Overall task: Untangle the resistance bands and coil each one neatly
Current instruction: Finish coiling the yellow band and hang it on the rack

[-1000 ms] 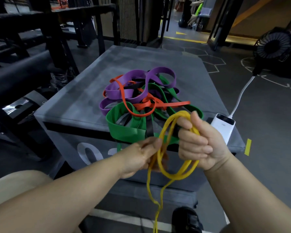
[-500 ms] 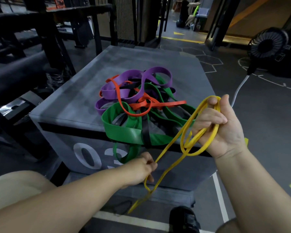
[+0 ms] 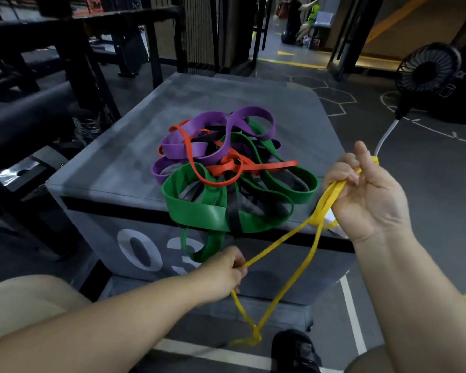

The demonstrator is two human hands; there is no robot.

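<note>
Fingers (image 3: 339, 170) of our right hand (image 3: 371, 195) are gripping yellow band (image 3: 280, 242) loops beside the box's (image 3: 113, 173) right edge while our left hand (image 3: 223, 270) is pinching one strand taut for coiling.

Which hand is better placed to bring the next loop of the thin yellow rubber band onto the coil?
Probably the left hand: it pinches the free strand of the thin yellow rubber band, while the right hand grips the gathered loops.
</note>
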